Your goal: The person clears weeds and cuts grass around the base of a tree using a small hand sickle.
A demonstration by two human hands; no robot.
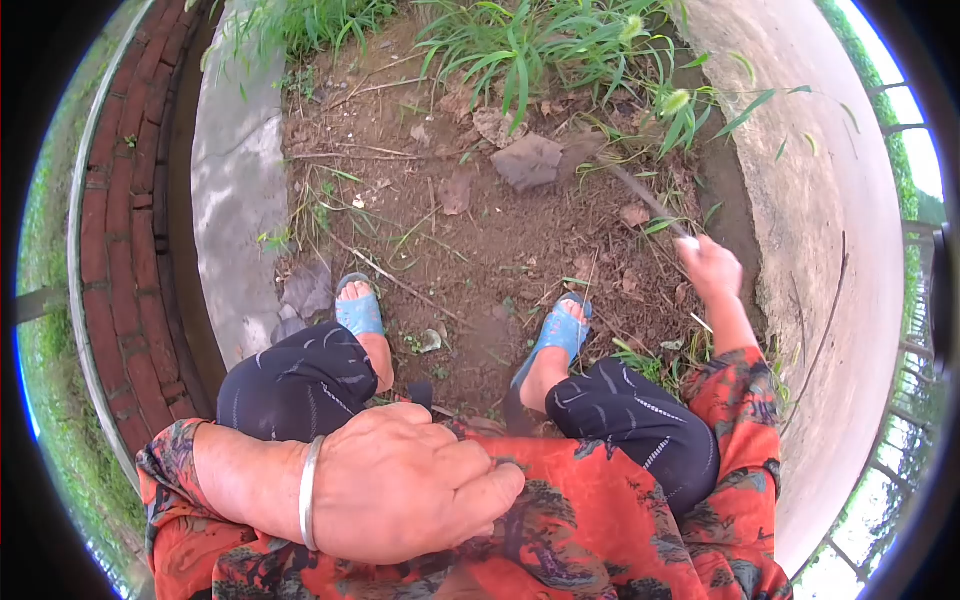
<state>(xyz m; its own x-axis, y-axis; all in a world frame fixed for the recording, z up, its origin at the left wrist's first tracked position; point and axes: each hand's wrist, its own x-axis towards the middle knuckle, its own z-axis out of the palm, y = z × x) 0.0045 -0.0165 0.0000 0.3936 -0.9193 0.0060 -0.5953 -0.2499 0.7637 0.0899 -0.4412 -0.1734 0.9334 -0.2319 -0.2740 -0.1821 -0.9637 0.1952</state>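
My right hand (712, 268) is closed around the near end of a thin long-handled tool (645, 193). The tool slants up and left over the soil, and its far end is too blurred to make out, close to a dry grey-brown leaf (528, 162). In front of my lap, my left hand (415, 485) has its fingers curled, with a silver bangle at the wrist. Whatever the fingers hold, if anything, is hidden. A small dark piece (420, 394) shows just beyond the knuckles; I cannot tell whether it touches the hand.
Bare soil (450, 250) with twigs and dry leaves lies between my feet in blue sandals (563, 330). Green grass (540, 50) grows at the far side. A concrete strip (238, 170) and brick edging (120, 250) run along the left, and a pale concrete surface (830, 230) along the right.
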